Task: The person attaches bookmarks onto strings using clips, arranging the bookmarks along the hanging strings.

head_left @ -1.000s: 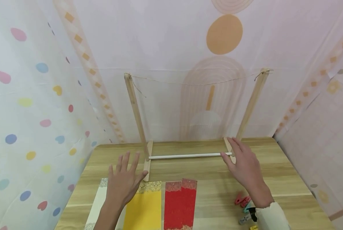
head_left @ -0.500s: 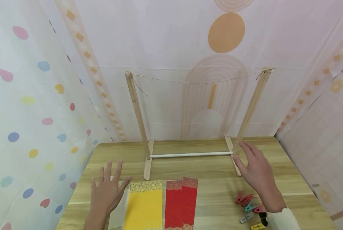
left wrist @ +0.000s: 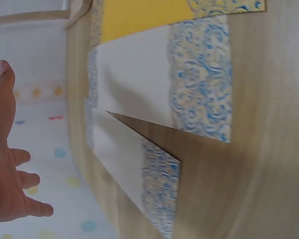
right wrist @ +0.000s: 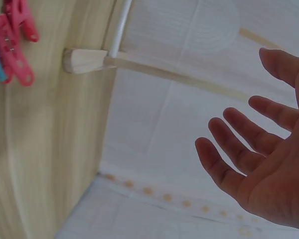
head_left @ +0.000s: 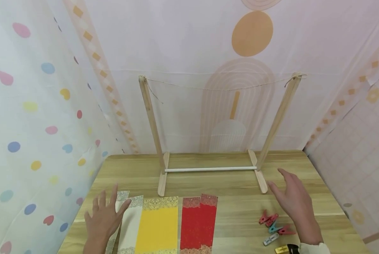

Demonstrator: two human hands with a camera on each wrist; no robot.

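My left hand (head_left: 103,215) is held with fingers spread above the white lace-bordered sheets (head_left: 130,224) at the front left; it holds nothing. In the left wrist view two white sheets (left wrist: 134,82) fan apart, with blue-patterned ends. My right hand (head_left: 293,197) hovers to the right of the wooden stand, fingers loosely bent, palm empty in the right wrist view. That stand has two upright posts (head_left: 152,123), a white crossbar (head_left: 210,169) low down, and a thin string (head_left: 221,89) sagging between the post tops.
A yellow sheet (head_left: 157,225) and overlapping red sheets (head_left: 197,224) lie along the table's front. Several clothespins, including a red clothespin (head_left: 286,230), a grey clothespin (head_left: 270,239) and a yellow clothespin (head_left: 281,249), lie near my right forearm. Patterned cloth (head_left: 183,35) hangs behind the wooden table (head_left: 234,208).
My right hand has drawn away from the stand's right foot, moving right and toward me. My left hand has shifted left and down, uncovering more of the white sheets. The stand stays put.
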